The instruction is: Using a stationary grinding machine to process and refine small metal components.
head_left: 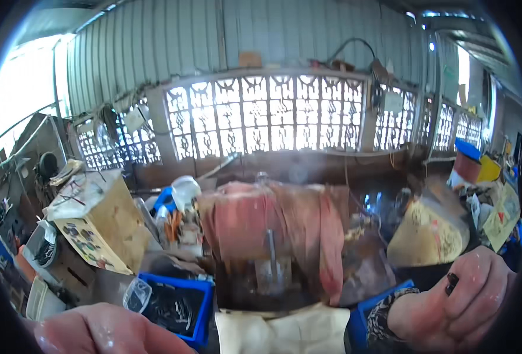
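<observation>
My right hand (464, 301) is raised at the lower right, its fingers curled around a small dark piece (451, 283) that shows between them. A dark patterned sleeve (387, 315) covers that wrist. At the lower left, my left hand (104, 330) appears closed, knuckles up; the frame cuts off its fingertips, so anything in it is hidden. Between the hands stands a machine draped with a faded red cloth (246, 215), a metal rod (271, 253) upright at its front. A cream sheet or pad (281, 331) lies below it, nearest to me.
Beside my left hand is a blue bin (205, 301) of dark pieces with a clear plastic tub (136, 295) at its edge. Another blue bin (364, 307) is partly behind my right wrist. A wooden box (116, 218) stands left, a stained pale block (429, 230) right. A patterned lattice window (267, 115) lies behind.
</observation>
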`<state>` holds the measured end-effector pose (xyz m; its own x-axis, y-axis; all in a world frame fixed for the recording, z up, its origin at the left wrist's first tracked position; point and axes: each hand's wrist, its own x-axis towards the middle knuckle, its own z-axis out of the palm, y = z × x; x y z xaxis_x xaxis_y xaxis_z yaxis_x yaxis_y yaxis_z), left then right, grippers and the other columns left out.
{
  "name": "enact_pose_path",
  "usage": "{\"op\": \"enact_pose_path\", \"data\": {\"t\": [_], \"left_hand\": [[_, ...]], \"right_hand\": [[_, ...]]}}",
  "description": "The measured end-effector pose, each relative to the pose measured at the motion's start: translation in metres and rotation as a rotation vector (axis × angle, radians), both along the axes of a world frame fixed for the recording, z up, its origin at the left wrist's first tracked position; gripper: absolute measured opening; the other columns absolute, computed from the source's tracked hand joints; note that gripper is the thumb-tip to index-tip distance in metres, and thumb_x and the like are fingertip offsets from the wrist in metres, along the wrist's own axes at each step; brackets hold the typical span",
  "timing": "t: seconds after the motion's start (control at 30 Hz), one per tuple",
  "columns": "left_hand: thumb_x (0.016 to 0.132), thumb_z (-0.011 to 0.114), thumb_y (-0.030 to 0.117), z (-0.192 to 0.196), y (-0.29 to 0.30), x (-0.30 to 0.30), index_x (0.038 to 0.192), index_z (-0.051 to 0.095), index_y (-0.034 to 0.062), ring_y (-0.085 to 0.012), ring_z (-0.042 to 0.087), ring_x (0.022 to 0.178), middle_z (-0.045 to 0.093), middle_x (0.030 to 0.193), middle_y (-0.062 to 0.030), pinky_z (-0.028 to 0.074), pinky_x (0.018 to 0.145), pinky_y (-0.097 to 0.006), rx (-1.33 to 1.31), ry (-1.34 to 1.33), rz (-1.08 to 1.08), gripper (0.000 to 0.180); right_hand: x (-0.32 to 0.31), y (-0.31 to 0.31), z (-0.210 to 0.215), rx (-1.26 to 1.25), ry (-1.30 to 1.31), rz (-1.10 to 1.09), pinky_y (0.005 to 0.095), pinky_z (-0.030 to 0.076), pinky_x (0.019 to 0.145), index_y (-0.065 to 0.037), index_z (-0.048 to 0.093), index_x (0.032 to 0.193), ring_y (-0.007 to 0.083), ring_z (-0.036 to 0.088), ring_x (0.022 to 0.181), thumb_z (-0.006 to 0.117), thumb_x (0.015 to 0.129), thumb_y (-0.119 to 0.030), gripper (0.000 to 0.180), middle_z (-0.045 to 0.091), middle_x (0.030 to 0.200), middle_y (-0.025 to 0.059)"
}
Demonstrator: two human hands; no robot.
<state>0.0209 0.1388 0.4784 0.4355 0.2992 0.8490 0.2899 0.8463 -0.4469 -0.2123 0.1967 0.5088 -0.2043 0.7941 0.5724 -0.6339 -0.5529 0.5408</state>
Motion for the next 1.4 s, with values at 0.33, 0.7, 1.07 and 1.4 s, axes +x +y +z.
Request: {"op": "enact_pose_path", "data": {"t": [0.33,0.7,1.07,1.4], "left_hand": [[0.092,0.058,0.019,-0.023,-0.009,-0.007,0.091,0.055,0.0059,-0.0094,0.042,0.068,0.046,0.081,-0.0025,0.032,0.053,-0.021,0.091,0.115,0.199,0.013],[0.094,0.053,0.017,-0.129,-0.006,-0.004,0.088,0.056,0.0052,-0.0102,0.045,0.069,0.049,0.080,-0.0037,0.035,0.054,-0.020,0.519,0.102,0.427,0.013],[0.096,0.049,0.015,-0.207,0.004,0.011,0.085,0.056,0.0046,-0.0111,0.048,0.070,0.052,0.079,-0.0050,0.037,0.055,-0.020,0.900,0.151,0.563,0.017],[0.084,0.054,-0.006,-0.433,-0.099,0.007,0.114,0.065,0.0051,-0.0328,0.059,0.079,0.059,0.088,-0.0159,0.048,0.068,-0.037,1.354,-0.845,0.680,0.034]], "right_hand": [[-0.007,-0.035,-0.021,0.054,-0.048,-0.004,0.0244,0.022,0.050,-0.016,0.044,0.068,0.0077,0.033,0.050,0.046,0.093,-0.047,0.039,0.034,0.055,-0.0046],[-0.001,-0.063,-0.145,0.476,-0.175,-0.055,0.0240,0.024,0.051,-0.016,0.047,0.072,0.0082,0.034,0.052,0.045,0.093,-0.048,0.039,0.035,0.056,-0.0042],[0.015,-0.052,-0.212,0.829,-0.175,-0.235,0.0235,0.026,0.051,-0.015,0.050,0.076,0.0087,0.035,0.053,0.044,0.093,-0.049,0.039,0.035,0.056,-0.0037],[-0.004,-0.254,-0.368,2.076,-0.088,-0.427,0.0454,0.050,0.077,-0.007,0.065,0.115,0.0383,0.064,0.090,0.063,0.086,-0.036,0.041,0.066,0.094,0.0227]]}}
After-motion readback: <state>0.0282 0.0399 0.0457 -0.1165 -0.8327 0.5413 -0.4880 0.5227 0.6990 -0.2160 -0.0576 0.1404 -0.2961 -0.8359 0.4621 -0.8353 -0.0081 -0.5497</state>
